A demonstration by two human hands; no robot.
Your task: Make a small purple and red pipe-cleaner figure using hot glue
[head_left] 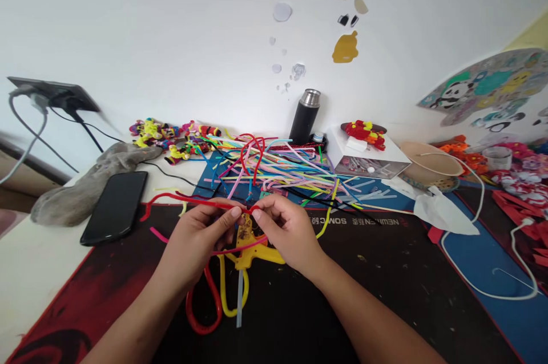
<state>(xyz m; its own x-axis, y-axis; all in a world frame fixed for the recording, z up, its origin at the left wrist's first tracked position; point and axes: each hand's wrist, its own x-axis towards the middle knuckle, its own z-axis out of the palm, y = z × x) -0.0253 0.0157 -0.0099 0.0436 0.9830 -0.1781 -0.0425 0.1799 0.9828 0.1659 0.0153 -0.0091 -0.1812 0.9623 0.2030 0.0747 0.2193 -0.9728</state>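
Over the dark desk mat (363,284), left hand (201,233) and right hand (286,230) sit close together, both pinching red pipe cleaner (250,210) between them. Yellow hot glue gun (247,256) lies just below, translucent glue stick (240,301) jutting from its rear. Beyond: heap of multicoloured pipe cleaners (274,164); black thermos (305,118) by the wall (171,39); black phone (115,207) at left

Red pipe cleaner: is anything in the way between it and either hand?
Nothing visible: the left hand and right hand both pinch the red pipe cleaner directly. The yellow glue gun lies beneath, not between.
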